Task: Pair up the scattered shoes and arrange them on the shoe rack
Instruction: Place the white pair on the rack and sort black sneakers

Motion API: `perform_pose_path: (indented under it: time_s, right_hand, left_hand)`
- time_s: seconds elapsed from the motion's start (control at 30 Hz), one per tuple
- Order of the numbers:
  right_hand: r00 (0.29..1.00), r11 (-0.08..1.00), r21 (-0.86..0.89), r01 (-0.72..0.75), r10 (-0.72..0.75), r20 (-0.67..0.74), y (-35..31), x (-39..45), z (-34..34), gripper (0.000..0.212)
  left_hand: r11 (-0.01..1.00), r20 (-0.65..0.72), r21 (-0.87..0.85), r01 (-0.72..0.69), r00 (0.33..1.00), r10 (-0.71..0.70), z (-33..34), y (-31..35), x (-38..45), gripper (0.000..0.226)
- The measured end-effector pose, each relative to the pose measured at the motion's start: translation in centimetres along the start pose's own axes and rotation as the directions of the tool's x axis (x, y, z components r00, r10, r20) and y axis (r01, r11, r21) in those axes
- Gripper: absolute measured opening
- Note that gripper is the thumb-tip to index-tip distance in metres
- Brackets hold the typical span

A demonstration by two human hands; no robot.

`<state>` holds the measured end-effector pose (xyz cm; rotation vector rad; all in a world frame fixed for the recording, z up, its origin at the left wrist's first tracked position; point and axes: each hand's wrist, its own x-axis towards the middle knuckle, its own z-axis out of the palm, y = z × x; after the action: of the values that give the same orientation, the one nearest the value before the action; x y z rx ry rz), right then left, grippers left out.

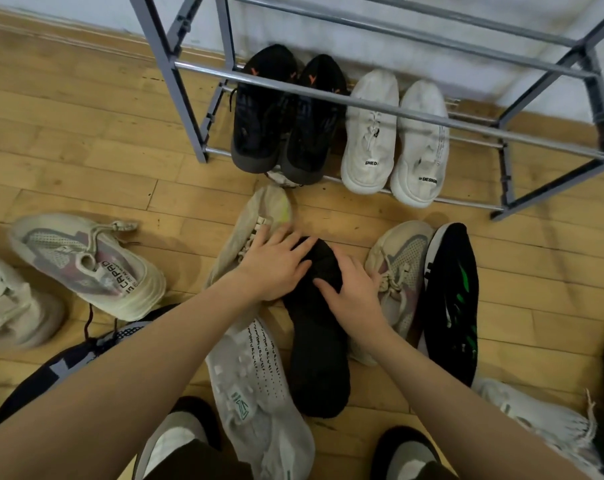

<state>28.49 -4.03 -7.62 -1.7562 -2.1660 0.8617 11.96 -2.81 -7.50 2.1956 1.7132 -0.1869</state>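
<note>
Both hands are on one plain black shoe lying on the wood plank floor, toe toward the shoe rack. Left hand lies on its toe end with fingers spread and fairly straight; right hand curls over its right side, fingers bent onto the upper. Hands close together, not touching. The shoe is matte, soft-looking and rounded; no logo visible.

The rack is grey metal, square posts and thin round bars. On its lowest bars: a black pair with orange marks and a white chunky-soled pair with printed heel text, heels toward the camera. A small pale item under the black pair's heels is too hidden to identify.

Loose on the floor: a beige knit shoe with a yellow-green toe, partly under the left hand; a grey-white knit shoe with a dotted pattern, crossed by the left forearm; a beige mesh trainer with pinkish panels, partly behind the right hand; a black shoe with green streaks just beside it; another beige mesh trainer with lettered heel strap at left; a blurred pale shoe cut by the left edge; a dark navy shoe mostly hidden under the left arm; a white frayed shoe at lower right, cut off. The person's black-and-white slippers show at the bottom edge.
</note>
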Motion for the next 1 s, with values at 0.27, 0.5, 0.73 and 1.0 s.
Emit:
perform_pose_path:
  time_s: [0.27, 0.5, 0.73, 1.0]
  right_hand:
    - [0.966, 0.984, 0.112, 0.141, -0.112, -0.232, -0.2, -1.1, -1.6, 0.051]
    - [0.915, 0.950, -0.017, 0.313, -0.306, -0.264, -0.6, -2.2, -4.4, 0.052]
    - [0.930, 0.930, 0.161, 0.332, -0.294, -0.218, -0.8, -1.1, -4.9, 0.036]
    - [0.989, 0.944, 0.325, 0.057, -0.099, 0.113, -0.5, 1.1, -4.5, 0.049]
  left_hand:
    - [0.931, -0.150, -0.364, -0.042, 0.989, -0.014, -0.7, 0.8, -0.6, 0.049]
    - [0.690, -0.307, -0.698, -0.190, 0.951, -0.048, -2.7, 2.1, -1.0, 0.044]
    - [0.469, -0.217, -0.876, -0.118, 0.962, -0.164, -3.4, 2.2, -1.7, 0.030]
    - [0.592, -0.313, -0.782, -0.193, 0.944, -0.106, -4.0, 0.8, -3.1, 0.038]
